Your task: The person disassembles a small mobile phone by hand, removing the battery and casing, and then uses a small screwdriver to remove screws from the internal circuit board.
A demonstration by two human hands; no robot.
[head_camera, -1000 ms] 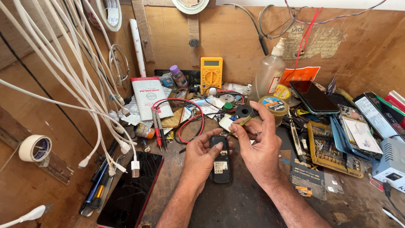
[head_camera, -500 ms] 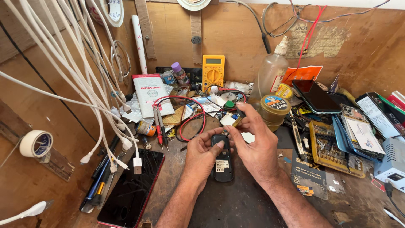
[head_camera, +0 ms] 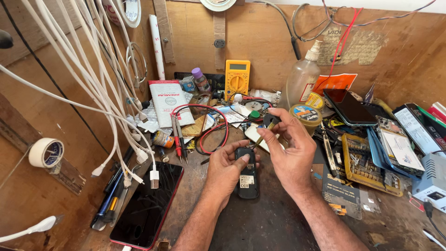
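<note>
Nearest, at the lower left of the workbench point(head_camera: 260, 227), a red-edged smartphone point(head_camera: 146, 204) lies face up with a dark screen, a white plug point(head_camera: 154, 178) resting on its top end and pens point(head_camera: 109, 204) just beside it. At the centre a small black phone point(head_camera: 247, 174) lies back up on the bench. The left hand point(head_camera: 227, 169) curls around its left side, thumb pressed on the upper back, fingers closed along the edge. The right hand point(head_camera: 292, 151) hovers just right of it, thumb and forefinger pinched shut on a thin tool point(head_camera: 262, 135) whose tip points down at the phone's top end; the other fingers are loosely bent. Right of the hands sit a yellow parts tray point(head_camera: 362, 160) and a blue tray point(head_camera: 395, 151). Behind the hands red and black probe leads point(head_camera: 211, 128) loop beside a white packet point(head_camera: 168, 102). Farther back stand a yellow multimeter point(head_camera: 237, 79), a clear bottle point(head_camera: 302, 79), a yellow-lidded tin point(head_camera: 305, 115) and a dark tablet point(head_camera: 350, 108). White cables point(head_camera: 93, 88) hang on the left wall, near a tape roll point(head_camera: 45, 152).
</note>
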